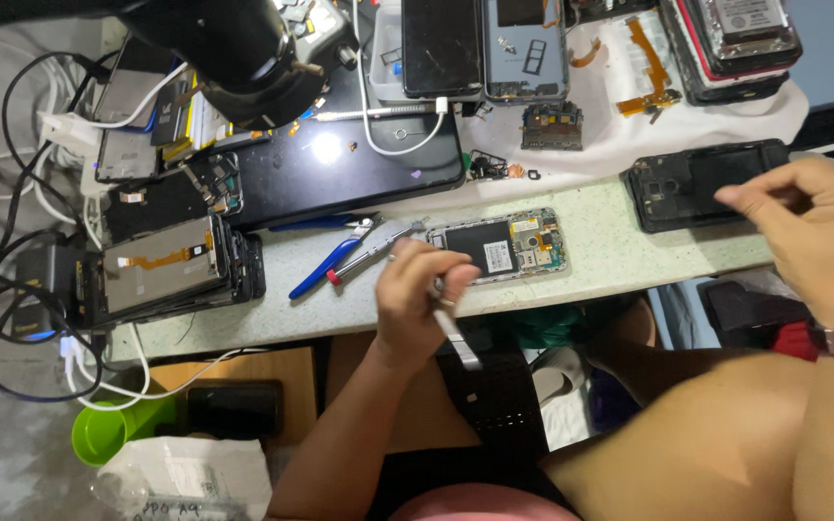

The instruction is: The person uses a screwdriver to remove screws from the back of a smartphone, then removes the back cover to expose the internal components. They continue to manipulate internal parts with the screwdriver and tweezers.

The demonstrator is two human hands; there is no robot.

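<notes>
Tweezers [456, 333] in left hand [417, 299]; one

This is a small phone-repair workbench, the kind found in an electronics repair shop. A pale speckled counter [620, 253] is crowded with dismantled phones: an opened handset [499, 245] with its circuit board bare, an empty black phone frame [697, 181], stacks of loose screens and back covers [168, 265], and orange flex ribbon cables [651, 68] laid on a white cloth. A black microscope head [234, 48] hangs over a dark work mat [349, 164]. Blue-handled hand tools [332, 260] lie beside the parts. Tangled black and white cables [21, 193] run to chargers at one end.
</notes>
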